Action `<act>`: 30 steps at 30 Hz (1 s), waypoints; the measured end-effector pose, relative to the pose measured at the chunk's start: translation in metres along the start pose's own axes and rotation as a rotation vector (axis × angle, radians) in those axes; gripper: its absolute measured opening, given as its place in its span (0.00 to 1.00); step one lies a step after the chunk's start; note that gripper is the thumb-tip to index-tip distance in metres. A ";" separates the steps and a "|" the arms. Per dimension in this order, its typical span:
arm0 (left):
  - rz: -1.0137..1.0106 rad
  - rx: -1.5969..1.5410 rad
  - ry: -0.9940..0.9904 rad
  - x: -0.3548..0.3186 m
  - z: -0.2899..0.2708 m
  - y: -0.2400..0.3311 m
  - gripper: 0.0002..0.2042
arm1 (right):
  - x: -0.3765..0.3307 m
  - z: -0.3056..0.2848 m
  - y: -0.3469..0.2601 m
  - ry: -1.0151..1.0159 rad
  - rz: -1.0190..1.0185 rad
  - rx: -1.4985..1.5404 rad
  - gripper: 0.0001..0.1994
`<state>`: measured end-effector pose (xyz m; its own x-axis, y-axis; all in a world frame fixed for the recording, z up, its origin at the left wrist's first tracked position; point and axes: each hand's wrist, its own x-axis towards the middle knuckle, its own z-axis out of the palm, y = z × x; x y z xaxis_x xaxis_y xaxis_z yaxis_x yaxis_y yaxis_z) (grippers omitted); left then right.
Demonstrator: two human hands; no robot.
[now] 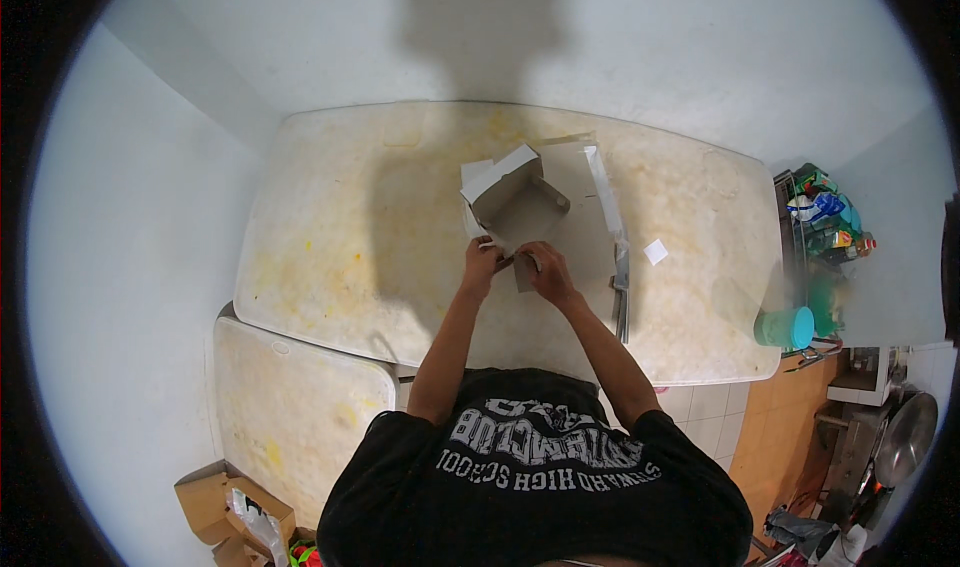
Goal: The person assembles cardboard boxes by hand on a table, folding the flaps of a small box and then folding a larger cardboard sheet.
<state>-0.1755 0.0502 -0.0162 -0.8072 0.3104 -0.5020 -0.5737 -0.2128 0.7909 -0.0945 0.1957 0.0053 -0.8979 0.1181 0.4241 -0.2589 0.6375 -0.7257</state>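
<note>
Cardboard box (pixel 512 199), small and grey inside, lies open on its side near the middle of the stained white desk (pixel 330 217), its mouth turned toward the person. One loose flap at its near edge is pinched between the two hands: the left hand (pixel 481 264) is closed on the flap's left side, the right hand (pixel 545 267) on its right, fingertips pressed together on the card. Each grip is thus pinching the box flap, though the exact finger placement is too small to make out.

For the fold to be done well, the flap is best held close to its crease, both hands level, and bent in one even motion so that the card is not torn or creased askew; the box body should be kept flat on the desk while this is done.

Counted: one box, one flat sheet of card (pixel 585 202) just behind and to the right of it, one small white square of paper (pixel 655 251) lying apart on the right, one teal tub (pixel 787 327) at the desk's right edge, and two desks set edge to edge.
</note>
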 end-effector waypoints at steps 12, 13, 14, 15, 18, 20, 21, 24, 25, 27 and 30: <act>0.021 -0.094 0.040 -0.003 0.009 0.000 0.22 | 0.006 0.001 -0.002 0.051 -0.059 -0.241 0.05; 0.051 -0.068 0.070 -0.005 0.014 0.004 0.22 | 0.007 0.000 0.001 0.053 -0.058 -0.243 0.05; 0.050 -0.068 0.067 -0.008 0.019 0.009 0.22 | 0.007 0.000 0.003 0.064 -0.054 -0.208 0.05; 0.383 0.309 0.163 -0.011 0.019 0.012 0.20 | 0.009 -0.001 0.002 0.069 -0.054 -0.169 0.06; 0.888 0.940 0.132 -0.023 0.019 0.035 0.17 | 0.012 -0.009 0.001 0.051 0.024 -0.006 0.07; 1.061 1.189 -0.009 -0.030 0.025 0.051 0.14 | 0.020 -0.019 0.005 0.082 0.012 -0.035 0.06; 1.043 1.253 -0.098 -0.029 0.025 0.055 0.11 | 0.026 -0.022 0.002 0.109 -0.002 -0.057 0.05; 0.953 1.362 -0.231 -0.023 0.026 0.072 0.08 | 0.035 -0.032 -0.005 0.094 0.076 0.012 0.06; 0.886 1.407 -0.272 -0.021 0.028 0.077 0.07 | 0.037 -0.035 -0.004 0.098 0.076 0.008 0.06; 0.934 1.415 -0.274 -0.015 0.035 0.085 0.07 | 0.041 -0.040 -0.003 0.230 -0.049 -0.128 0.07; 0.990 1.391 -0.261 -0.014 0.042 0.090 0.08 | 0.045 -0.041 -0.002 0.329 -0.068 -0.213 0.10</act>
<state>-0.2093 0.0661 0.0767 -0.6286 0.7266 0.2775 0.7415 0.4521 0.4958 -0.1202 0.2309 0.0478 -0.7099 0.2860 0.6436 -0.2035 0.7916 -0.5762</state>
